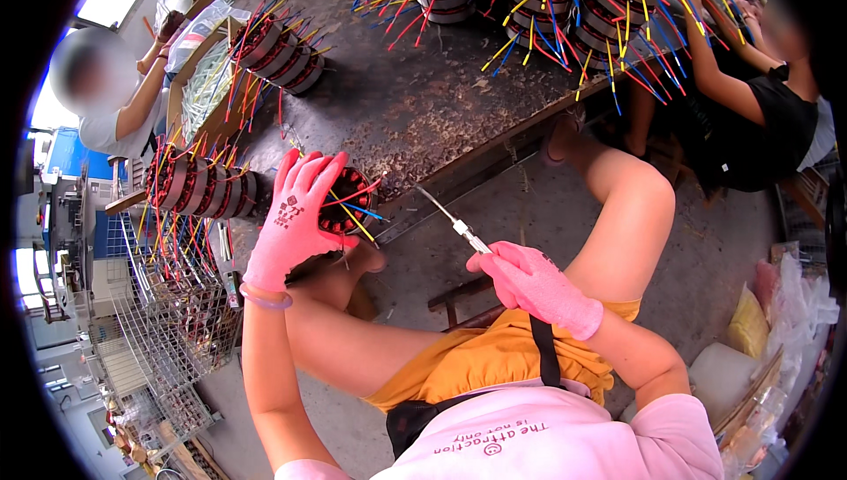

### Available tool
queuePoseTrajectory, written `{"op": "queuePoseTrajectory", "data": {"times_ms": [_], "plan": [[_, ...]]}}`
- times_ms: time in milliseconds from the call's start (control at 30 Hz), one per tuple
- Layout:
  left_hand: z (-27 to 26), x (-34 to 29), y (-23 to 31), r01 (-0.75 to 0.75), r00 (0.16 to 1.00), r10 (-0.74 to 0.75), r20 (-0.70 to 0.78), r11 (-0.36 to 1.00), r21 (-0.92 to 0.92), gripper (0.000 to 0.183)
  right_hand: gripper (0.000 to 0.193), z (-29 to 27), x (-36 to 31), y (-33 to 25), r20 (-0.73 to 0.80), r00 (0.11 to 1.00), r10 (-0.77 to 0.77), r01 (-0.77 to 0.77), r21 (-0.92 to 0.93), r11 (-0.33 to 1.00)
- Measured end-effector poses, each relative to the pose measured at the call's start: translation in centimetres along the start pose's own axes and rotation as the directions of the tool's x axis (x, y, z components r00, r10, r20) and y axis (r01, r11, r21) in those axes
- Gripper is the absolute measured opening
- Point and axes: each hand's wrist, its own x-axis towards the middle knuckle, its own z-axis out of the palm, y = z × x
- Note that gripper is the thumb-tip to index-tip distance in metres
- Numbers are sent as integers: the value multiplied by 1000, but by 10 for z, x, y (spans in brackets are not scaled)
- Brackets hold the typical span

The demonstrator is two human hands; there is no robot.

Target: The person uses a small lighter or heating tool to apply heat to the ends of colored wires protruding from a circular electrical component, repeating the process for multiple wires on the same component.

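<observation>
My left hand [296, 215], in a pink glove, grips a motor stator [360, 191], its fingers over the far side and its thumb on the near side. The stator lies at the table's near edge, with red, yellow and blue wire leads sticking out to the right; the glove hides part of it. In my right hand [538, 286], also in a pink glove, is a slim tool [460, 228] with a thin metal shaft and a pale, silvery handle. Its tip points up and left toward the table edge, apart from the stator. The tool's exact kind is unclear.
Stacked stators [203, 184] lie left of my left hand, and another stack [278, 56] leans behind. Taller stacks [538, 3] with wires stand at the back. A carton [205, 96] holds pale tubing. One person sits at the far left, another at the right. A wire rack [163, 339] stands left.
</observation>
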Motion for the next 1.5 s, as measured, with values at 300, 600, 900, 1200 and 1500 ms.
{"op": "queuePoseTrajectory", "data": {"times_ms": [300, 600, 900, 1200, 1500], "plan": [[4, -6, 1, 35, 992, -42, -119, 997, -63, 101, 31, -6, -14, -19, -22, 1000, 19, -20, -21, 1000], [-80, 68, -9, 325, 684, -435, -585, 900, -290, 97, 32, -19, -31, -33, -39, 996, -84, 90, 163, 983], [-133, 149, -131, 608, 597, -652, -468, 748, -265, 91, 36, -27, -39, -33, -60, 991, -116, 125, 187, 974], [-106, 159, -144, 704, 618, -658, -431, 707, -69, 77, 37, -31, -35, -32, -102, 987, -124, 140, 164, 977], [-131, 151, -131, 690, 653, -698, -295, 708, -150, 80, 40, -22, -35, -33, -82, 988, -129, 143, 186, 972]]}}
